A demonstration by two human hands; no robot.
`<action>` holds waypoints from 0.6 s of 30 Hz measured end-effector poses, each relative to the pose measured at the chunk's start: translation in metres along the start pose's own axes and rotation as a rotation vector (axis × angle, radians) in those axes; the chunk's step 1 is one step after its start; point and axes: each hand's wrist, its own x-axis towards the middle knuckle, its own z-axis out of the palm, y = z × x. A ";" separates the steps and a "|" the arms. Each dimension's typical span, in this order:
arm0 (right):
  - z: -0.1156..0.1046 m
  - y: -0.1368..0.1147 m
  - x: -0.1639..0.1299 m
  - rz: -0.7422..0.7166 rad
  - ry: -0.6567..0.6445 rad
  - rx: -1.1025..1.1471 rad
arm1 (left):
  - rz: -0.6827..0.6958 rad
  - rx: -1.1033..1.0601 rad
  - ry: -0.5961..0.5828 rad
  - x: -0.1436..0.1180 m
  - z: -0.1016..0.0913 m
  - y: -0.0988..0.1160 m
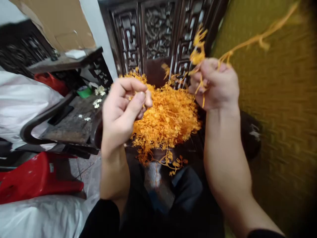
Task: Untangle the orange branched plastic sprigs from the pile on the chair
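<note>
A heap of orange artificial flower sprigs (165, 122) lies on a dark carved wooden seat in front of me. My right hand (216, 84) is raised above the heap's right side, shut on a bunch of orange sprigs (198, 49) whose long stem trails up to the right. Over the heap's left edge, my left hand (123, 105) pinches a small orange piece between thumb and fingers; the piece is mostly hidden.
A carved dark wooden chair back (158, 33) rises behind the heap. To the left stand a dark wooden armchair (69, 122) with small white flowers (99, 91) on it, a red plastic stool (37, 178), white plastic sheeting and cardboard. A yellow woven surface (279, 115) fills the right.
</note>
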 end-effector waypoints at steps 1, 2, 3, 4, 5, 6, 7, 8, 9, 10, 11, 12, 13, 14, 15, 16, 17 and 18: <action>-0.005 -0.002 0.004 -0.031 -0.011 -0.005 | 0.011 0.010 -0.053 0.007 -0.002 -0.004; -0.010 -0.002 0.008 -0.055 -0.018 -0.003 | 0.006 0.021 -0.083 0.013 -0.004 -0.007; -0.014 0.000 0.010 -0.072 -0.021 0.010 | -0.016 0.027 -0.087 0.019 -0.005 -0.010; -0.018 0.002 0.011 -0.081 -0.024 0.031 | -0.059 0.022 -0.056 0.022 -0.006 -0.012; -0.020 0.006 0.010 -0.086 -0.028 0.057 | -0.102 0.015 -0.024 0.025 -0.006 -0.013; -0.021 0.009 0.009 -0.087 -0.039 0.083 | -0.144 0.010 0.007 0.025 -0.006 -0.014; -0.021 0.013 0.008 -0.084 -0.057 0.104 | -0.194 0.009 0.035 0.025 -0.005 -0.015; -0.019 0.015 0.006 -0.078 -0.080 0.115 | -0.245 0.017 0.061 0.025 -0.005 -0.015; -0.017 0.017 0.005 -0.070 -0.103 0.116 | -0.290 0.039 0.082 0.024 -0.004 -0.016; -0.015 0.017 0.004 -0.063 -0.122 0.109 | -0.319 0.078 0.094 0.024 -0.004 -0.017; -0.012 0.017 0.003 -0.061 -0.132 0.100 | -0.329 0.138 0.095 0.024 -0.003 -0.019; -0.009 0.016 0.003 -0.060 -0.136 0.086 | -0.312 0.216 0.084 0.024 -0.003 -0.022; -0.006 0.015 0.004 -0.063 -0.130 0.072 | -0.266 0.308 0.062 0.024 -0.002 -0.024; -0.003 0.013 0.004 -0.067 -0.119 0.061 | -0.201 0.407 0.036 0.024 -0.002 -0.027; -0.001 0.012 0.004 -0.071 -0.105 0.053 | -0.126 0.505 0.016 0.024 -0.001 -0.029; 0.002 0.011 0.004 -0.076 -0.086 0.050 | -0.049 0.600 0.007 0.024 0.000 -0.031; 0.005 0.011 0.004 -0.082 -0.059 0.047 | 0.017 0.690 0.004 0.023 0.001 -0.031; 0.008 0.011 0.004 -0.094 -0.025 0.046 | 0.067 0.774 0.001 0.022 0.002 -0.031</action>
